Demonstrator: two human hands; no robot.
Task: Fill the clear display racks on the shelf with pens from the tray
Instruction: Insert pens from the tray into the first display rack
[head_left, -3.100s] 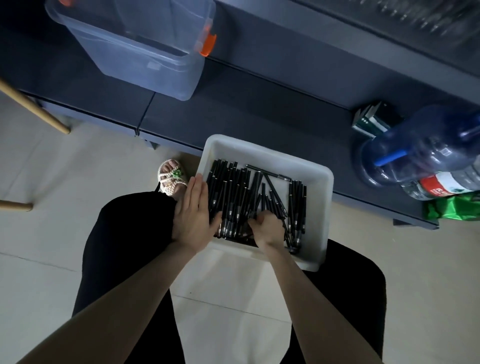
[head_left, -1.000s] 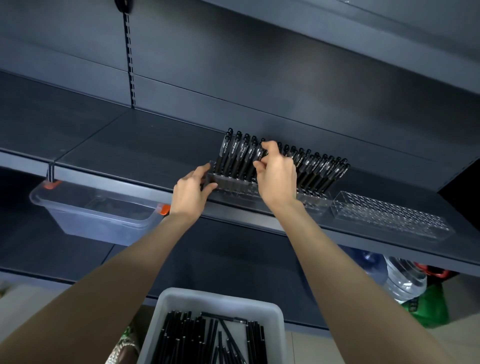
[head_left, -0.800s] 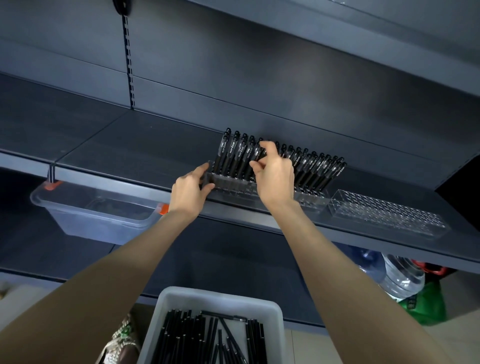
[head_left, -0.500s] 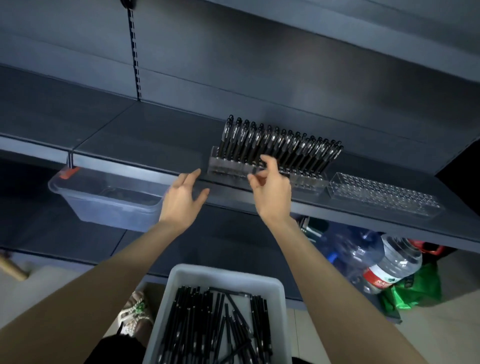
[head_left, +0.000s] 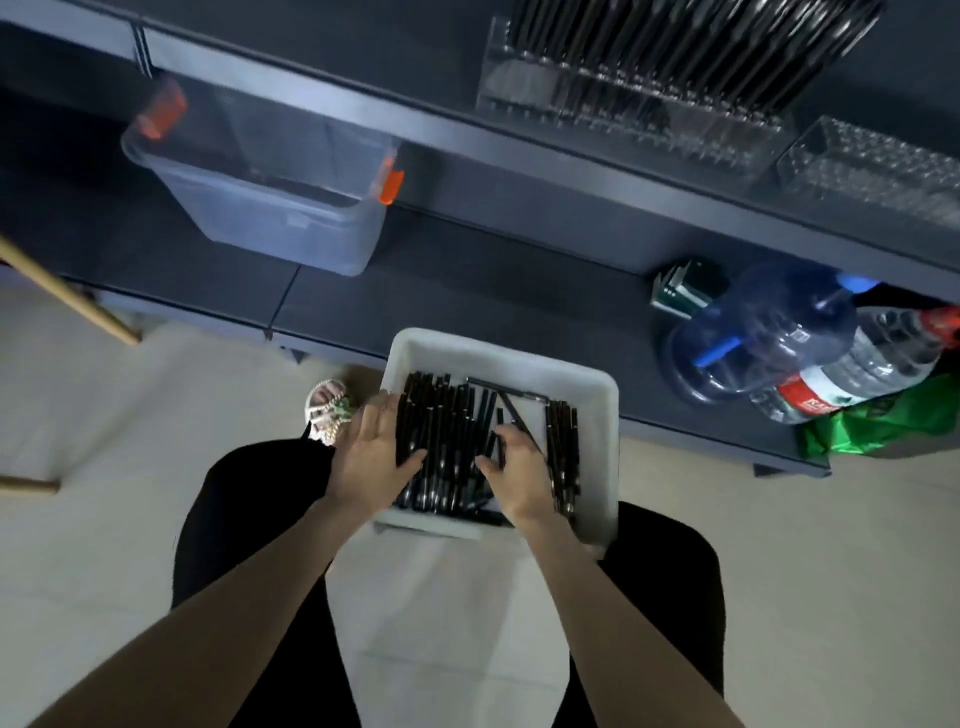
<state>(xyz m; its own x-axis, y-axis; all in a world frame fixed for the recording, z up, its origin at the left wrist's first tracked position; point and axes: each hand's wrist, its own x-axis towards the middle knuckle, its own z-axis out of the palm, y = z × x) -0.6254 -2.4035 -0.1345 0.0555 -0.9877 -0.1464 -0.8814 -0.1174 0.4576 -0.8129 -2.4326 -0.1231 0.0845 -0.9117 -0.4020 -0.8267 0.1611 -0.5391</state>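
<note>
A white tray (head_left: 597, 415) rests on my lap, holding several loose black pens (head_left: 447, 431). My left hand (head_left: 371, 457) lies flat over the tray's left rim, fingers straight and thumb on the pens. My right hand (head_left: 517, 467) is inside the tray with its fingers curled onto a few pens near the middle. On the shelf above, blurred, a clear rack (head_left: 623, 109) stands full of black pens. An empty clear rack (head_left: 872, 166) sits to its right.
A clear storage bin (head_left: 280, 208) with orange clips sits on the lower shelf at left. Two big water bottles (head_left: 769, 332), a green bag (head_left: 883, 421) and small boxes (head_left: 680, 291) crowd the lower shelf at right. A wooden pole (head_left: 67, 296) leans at left.
Both hands have come down from the filled rack on the shelf into the tray on my lap. My view has tipped downward, and my right hand now curls onto pens.
</note>
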